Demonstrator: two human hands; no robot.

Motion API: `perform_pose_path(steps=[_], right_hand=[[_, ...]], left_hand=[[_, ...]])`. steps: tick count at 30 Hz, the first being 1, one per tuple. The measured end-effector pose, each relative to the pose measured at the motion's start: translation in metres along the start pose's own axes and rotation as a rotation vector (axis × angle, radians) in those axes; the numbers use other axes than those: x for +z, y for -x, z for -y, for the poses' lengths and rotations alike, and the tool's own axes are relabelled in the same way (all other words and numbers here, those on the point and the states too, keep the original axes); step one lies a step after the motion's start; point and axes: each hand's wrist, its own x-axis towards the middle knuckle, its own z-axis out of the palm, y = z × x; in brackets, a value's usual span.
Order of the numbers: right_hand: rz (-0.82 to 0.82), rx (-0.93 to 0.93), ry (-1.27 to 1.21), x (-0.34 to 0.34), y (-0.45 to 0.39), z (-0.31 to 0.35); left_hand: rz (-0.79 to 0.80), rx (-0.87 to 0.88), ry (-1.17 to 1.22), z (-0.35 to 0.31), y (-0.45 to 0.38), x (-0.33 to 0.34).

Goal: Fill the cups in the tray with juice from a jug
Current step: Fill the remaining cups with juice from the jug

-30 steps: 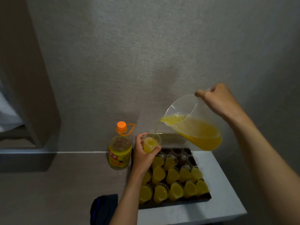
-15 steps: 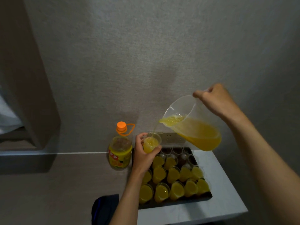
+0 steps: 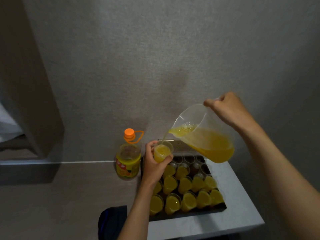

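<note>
My left grip (image 3: 155, 163) is curled round a clear cup (image 3: 162, 151), thumb on the near side and fingers wrapped behind, holding it upright above the far left corner of the tray (image 3: 214, 209). The cup is mostly full of yellow juice. My right grip (image 3: 226, 108) is clenched on the handle of the clear jug (image 3: 206, 135), up and to the right of the left grip. The handle itself is hidden under the fingers. The jug is tilted spout-down toward the left grip, and a thin stream (image 3: 164, 138) runs from its spout into the held cup. The jug carries juice in its lower half.

Below and to the right of the left grip, the dark tray sits on a pale table (image 3: 242, 215). I see rows of filled cups (image 3: 186, 184) packed close together in it. Along the far edge of the tray, just under the jug, stand several empty cups (image 3: 188, 159).

Just left of the left grip stands a juice bottle (image 3: 128, 161) with a yellow label and an orange cap (image 3: 129, 133), upright on a lower ledge beside the table. Under my left forearm, a dark blue object (image 3: 110, 222) lies at the bottom edge of view; I cannot tell what it is.
</note>
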Motion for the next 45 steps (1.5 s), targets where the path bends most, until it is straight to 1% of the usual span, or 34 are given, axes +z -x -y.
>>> perform_pose_path(steps=[8,18,26,33,40,45], right_hand=[[0.01,0.031,-0.037,0.01,0.001,-0.012],[-0.025,0.093,-0.203,0.03,0.004,-0.045],[-0.169,0.204,-0.402,0.042,0.014,-0.075],[-0.37,0.316,-0.546,0.048,0.023,-0.099],[-0.494,0.421,-0.646,0.059,0.029,-0.122],[-0.559,0.462,-0.719,0.055,0.031,-0.141]], left_hand=[[0.017,-0.006,0.0,-0.001,0.0,0.002],[-0.005,0.008,-0.033,0.0,-0.004,0.004],[-0.008,0.001,-0.045,0.0,-0.01,0.011],[0.044,-0.02,-0.113,0.001,-0.023,0.024],[0.158,-0.075,-0.214,-0.004,-0.042,0.047],[0.274,-0.102,-0.373,-0.008,-0.058,0.068]])
